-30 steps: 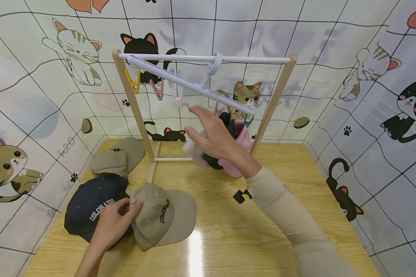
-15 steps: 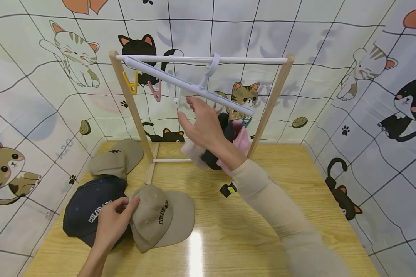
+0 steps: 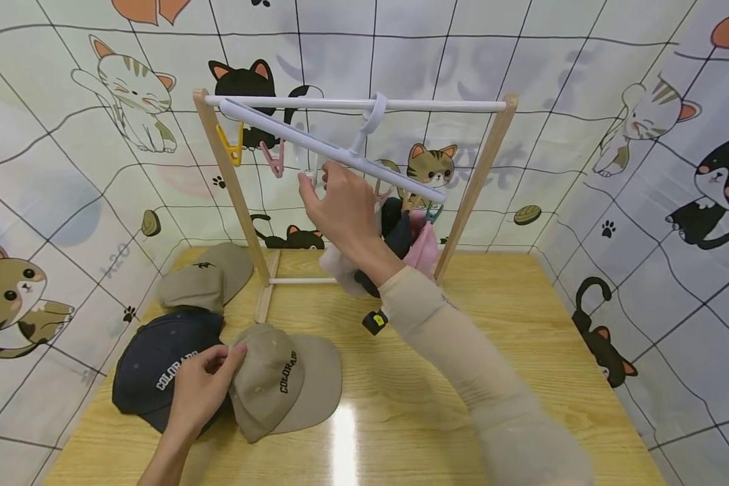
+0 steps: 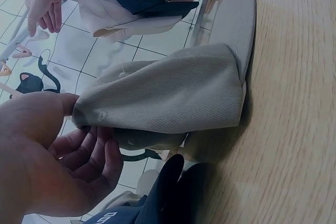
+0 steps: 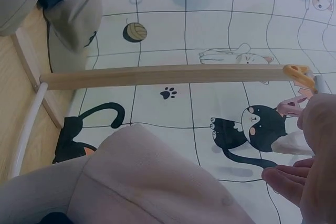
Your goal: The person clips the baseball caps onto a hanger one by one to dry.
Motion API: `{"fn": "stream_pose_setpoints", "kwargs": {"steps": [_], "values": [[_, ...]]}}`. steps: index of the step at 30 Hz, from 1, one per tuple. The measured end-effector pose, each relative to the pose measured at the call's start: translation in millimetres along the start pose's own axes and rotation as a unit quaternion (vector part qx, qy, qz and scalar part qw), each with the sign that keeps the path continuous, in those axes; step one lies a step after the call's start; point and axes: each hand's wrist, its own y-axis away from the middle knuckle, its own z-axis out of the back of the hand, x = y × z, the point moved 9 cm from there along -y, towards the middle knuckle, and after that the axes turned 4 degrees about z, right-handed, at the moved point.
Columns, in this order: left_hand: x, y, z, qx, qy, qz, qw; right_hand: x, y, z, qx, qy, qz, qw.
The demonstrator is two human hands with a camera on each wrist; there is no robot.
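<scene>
My left hand [image 3: 200, 391] pinches the back edge of a tan "COLORADO" baseball cap [image 3: 267, 378]; in the left wrist view the thumb and fingers grip its cloth [image 4: 163, 93]. The cap stands on the table, brim to the right. My right hand [image 3: 346, 206] is raised beneath a pale plastic hanger [image 3: 316, 144], thumb and forefinger apart on either side of a white clip [image 5: 291, 144]. Whether a fingertip touches the clip is unclear. A pink clip [image 3: 273, 160] and a yellow clip [image 3: 232, 145] hang farther left. The hanger tilts down to the right.
A wood-ended rack [image 3: 480, 182] carries the hanger on its white top bar. Several cloth items, one pink [image 3: 422, 250], hang clipped at its right end, partly behind my right arm. A navy cap [image 3: 158, 364] and another tan cap [image 3: 200, 277] lie at left on the table [image 3: 462, 418].
My right hand has moved left to the white clip, and its thumb and forefinger have drawn closer together. The left hand still holds the tan cap and has barely shifted.
</scene>
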Motion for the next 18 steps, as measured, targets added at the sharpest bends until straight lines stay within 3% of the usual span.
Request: {"fn": "stream_pose_setpoints", "kwargs": {"steps": [10, 18], "values": [[-1.2, 0.7, -0.1, 0.005, 0.017, -0.005, 0.9998, 10, -10.8, -8, -0.036, 0.068, 0.028, 0.9966], [0.2, 2.0, -1.7, 0.005, 0.02, -0.005, 0.9998, 14, -18.6, -8, -0.058, 0.14, 0.049, 0.9872]]}}
